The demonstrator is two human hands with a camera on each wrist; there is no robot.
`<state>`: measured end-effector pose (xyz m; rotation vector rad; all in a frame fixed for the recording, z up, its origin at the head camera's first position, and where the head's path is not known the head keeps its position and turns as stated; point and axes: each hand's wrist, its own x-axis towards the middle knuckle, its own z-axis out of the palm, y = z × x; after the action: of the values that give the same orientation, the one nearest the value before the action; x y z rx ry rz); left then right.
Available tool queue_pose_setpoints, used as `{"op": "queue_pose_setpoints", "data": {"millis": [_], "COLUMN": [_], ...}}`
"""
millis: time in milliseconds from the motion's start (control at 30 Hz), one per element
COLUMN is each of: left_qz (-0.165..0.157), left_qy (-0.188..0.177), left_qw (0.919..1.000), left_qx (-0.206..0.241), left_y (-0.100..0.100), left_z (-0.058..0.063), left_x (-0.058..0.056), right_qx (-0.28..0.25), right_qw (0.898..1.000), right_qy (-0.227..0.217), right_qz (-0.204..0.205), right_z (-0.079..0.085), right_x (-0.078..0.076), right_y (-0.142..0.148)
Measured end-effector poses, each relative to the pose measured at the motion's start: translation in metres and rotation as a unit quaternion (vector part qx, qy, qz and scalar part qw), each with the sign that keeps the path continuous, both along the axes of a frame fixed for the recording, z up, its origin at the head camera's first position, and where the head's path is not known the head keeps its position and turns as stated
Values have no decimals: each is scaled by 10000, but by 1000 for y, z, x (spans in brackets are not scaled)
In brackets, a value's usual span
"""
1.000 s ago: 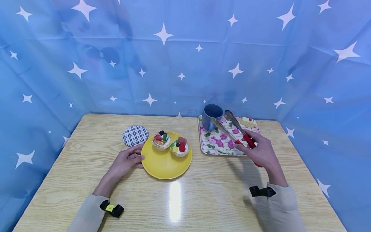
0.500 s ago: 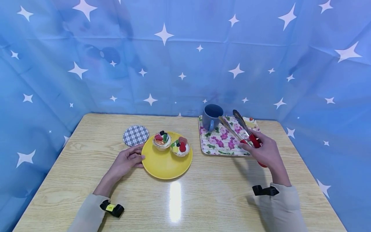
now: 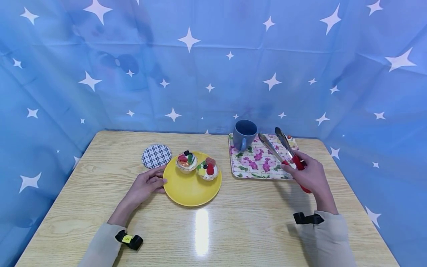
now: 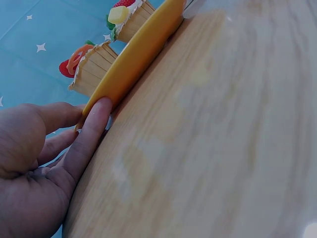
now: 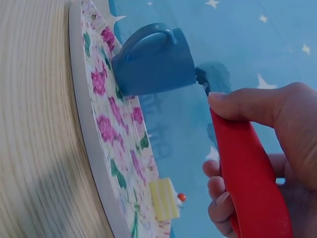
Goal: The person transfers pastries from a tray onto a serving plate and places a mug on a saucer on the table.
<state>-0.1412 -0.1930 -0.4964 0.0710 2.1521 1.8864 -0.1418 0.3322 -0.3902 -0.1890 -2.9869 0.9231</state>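
My left hand pinches the left rim of a yellow plate, which rests on the table. Two cupcakes with cream and fruit on top stand on it, one cupcake further back and the other cupcake to the right. Red-handled metal tongs are held in my right hand, arms spread and nothing between the tips, over a flowered tray. A slice of cake with a red berry sits on that tray, partly hidden behind the tongs in the head view.
A blue mug stands on the tray's back left corner, handle toward me. Behind the plate's left side lies a round checked coaster. A blue curtain with white stars hangs behind the wooden table.
My right hand has moved to the right with the tongs, away from the mug, so their tips now stand in front of the cake slice. My left hand and the plate stay put.
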Motion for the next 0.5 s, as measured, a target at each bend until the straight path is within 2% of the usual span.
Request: {"op": "queue_pose_setpoints", "data": {"millis": [500], "left_qz": [-8], "left_qy": [-26], "left_qw": [10000], "left_qx": [53], "left_y": [1], "left_z": [0], "left_x": [0], "right_qx": [61], "right_qw": [9997], "right_qy": [-60], "right_qz": [-230], "right_z": [-7], "right_x": [-4], "right_y": [16]}}
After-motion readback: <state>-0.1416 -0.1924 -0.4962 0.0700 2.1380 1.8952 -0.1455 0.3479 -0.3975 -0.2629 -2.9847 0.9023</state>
